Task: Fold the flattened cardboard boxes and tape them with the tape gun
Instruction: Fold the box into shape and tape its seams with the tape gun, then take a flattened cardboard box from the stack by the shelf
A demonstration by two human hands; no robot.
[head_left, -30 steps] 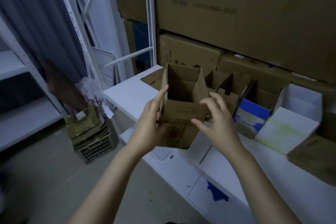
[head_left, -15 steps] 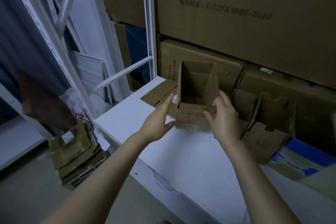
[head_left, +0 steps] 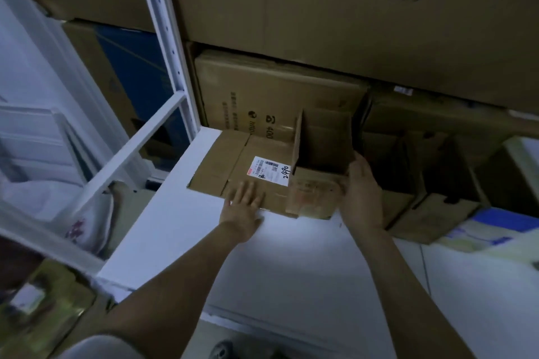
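Head view, looking down onto a white shelf surface (head_left: 291,256). The left hand (head_left: 245,201) is lying palm-down on the near edge of a flattened cardboard box (head_left: 230,160), its fingers straight and slightly spread, pressing on the board without curling round it. A white shipping label (head_left: 269,170) with a barcode and handwritten digits is showing on this flat box, just beyond the fingertips. The right hand (head_left: 361,192) is gripping the right side of a small erected cardboard box (head_left: 315,192): the thumb is resting on the front panel and the fingers are reaching up along the right wall, their tips hidden. This box is standing upright, open at the top, its left part sitting on the flattened box. More open brown boxes (head_left: 437,213) are standing just beside it on the right. Large brown cartons (head_left: 350,23) are filling the rack behind, beside a white perforated upright (head_left: 166,38).
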